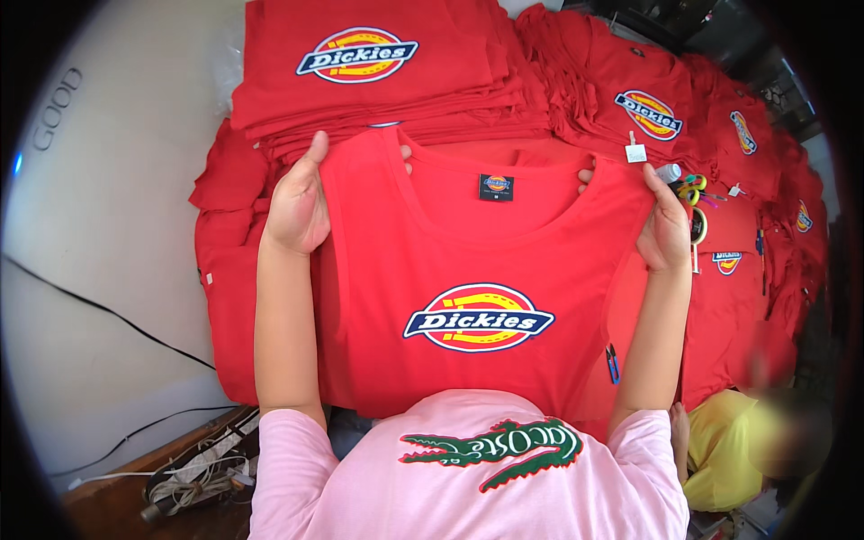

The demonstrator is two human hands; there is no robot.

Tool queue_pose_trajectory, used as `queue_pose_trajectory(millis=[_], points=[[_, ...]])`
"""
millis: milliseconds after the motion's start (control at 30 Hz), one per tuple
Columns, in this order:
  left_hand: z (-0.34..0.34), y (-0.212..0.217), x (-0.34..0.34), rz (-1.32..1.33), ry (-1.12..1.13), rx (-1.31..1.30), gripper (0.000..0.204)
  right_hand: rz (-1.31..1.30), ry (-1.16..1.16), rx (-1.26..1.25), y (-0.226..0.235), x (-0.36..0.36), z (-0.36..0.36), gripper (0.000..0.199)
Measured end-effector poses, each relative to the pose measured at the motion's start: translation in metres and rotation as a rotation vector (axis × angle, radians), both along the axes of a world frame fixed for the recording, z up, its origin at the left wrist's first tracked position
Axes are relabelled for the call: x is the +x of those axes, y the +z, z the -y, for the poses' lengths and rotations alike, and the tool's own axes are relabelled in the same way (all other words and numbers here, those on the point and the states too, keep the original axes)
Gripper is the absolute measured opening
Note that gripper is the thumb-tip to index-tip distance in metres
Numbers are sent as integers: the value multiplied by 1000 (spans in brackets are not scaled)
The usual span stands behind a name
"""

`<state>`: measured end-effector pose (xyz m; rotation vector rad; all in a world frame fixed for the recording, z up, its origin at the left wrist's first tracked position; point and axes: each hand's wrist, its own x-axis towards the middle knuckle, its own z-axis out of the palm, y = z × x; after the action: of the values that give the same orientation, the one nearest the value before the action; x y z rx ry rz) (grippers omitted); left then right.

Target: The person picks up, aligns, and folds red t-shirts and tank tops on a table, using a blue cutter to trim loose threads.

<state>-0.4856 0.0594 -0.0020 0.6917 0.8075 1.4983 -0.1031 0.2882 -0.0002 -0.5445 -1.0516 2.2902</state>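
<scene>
Bright, fairly even light on the red top [477, 256] I hold, its print [479, 320] sharp. Fisheye rim falls to black; lower right, a patch blurs.

White lettering across the red tank top [486, 261], its neck label [496, 188] printed, more lettering on stacked red garments [373, 95], a pink shirt [432, 490], the wall [108, 198] beside me

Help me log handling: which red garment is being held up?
The sleeveless red top held between left hand and right hand; the other garments lie piled beyond.
</scene>
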Motion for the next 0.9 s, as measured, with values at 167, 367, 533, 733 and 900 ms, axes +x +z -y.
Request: queue_pose_trajectory(millis=[167, 367, 533, 733, 900], points=[[35, 41, 29, 148, 13, 223, 107, -144, 50, 90, 44, 16, 37, 79], [79, 67, 89, 253, 73, 270, 119, -74, -21, 215, 68, 25, 90, 72], [112, 0, 180, -406, 178, 146, 105, -105, -396, 207, -53, 22, 167, 52], [127, -43, 279, -755, 327, 222, 97, -61, -248, 432, -70, -8, 294, 72], [138, -54, 288, -802, 303, 272, 108, -48, -160, 552, -59, 1, 309, 90]])
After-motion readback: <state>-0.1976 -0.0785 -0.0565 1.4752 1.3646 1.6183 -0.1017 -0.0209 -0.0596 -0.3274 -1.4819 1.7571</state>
